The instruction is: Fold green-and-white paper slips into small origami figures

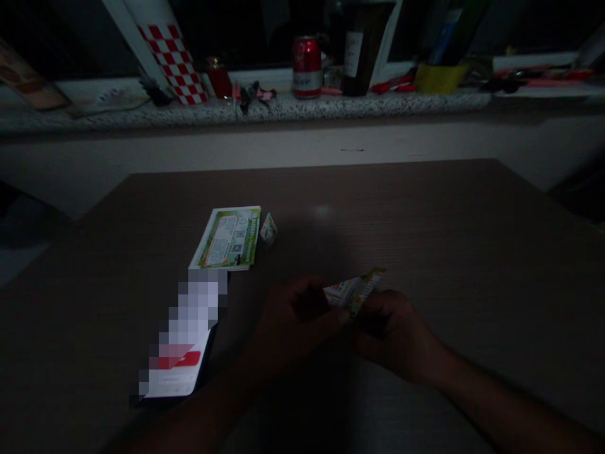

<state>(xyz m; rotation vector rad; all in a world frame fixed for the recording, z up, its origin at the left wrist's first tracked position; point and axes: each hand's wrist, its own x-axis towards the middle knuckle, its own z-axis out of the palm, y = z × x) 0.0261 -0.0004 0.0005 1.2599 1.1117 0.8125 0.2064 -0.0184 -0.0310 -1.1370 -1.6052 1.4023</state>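
A small folded piece of printed paper (343, 291), white, green and orange, is held between my two hands above the table. My left hand (302, 321) pinches its left and lower part, thumb on the near side. Closed on its right side is my right hand (392, 331), with the fingers curled. The paper has creased, angled faces and a pointed upper right end. Dim light hides most of the fingertips. To the left stands a small folded paper shape (269, 230), next to a stack of printed sheets (227, 238) in green and white.
A lit phone (182, 340), partly pixelated, lies left of my left forearm on the brown wooden table (449, 227). Behind, a speckled stone sill (278, 112) carries a red can (307, 68), a dark cup (362, 50), a checkered red-white tube (174, 66) and other small items.
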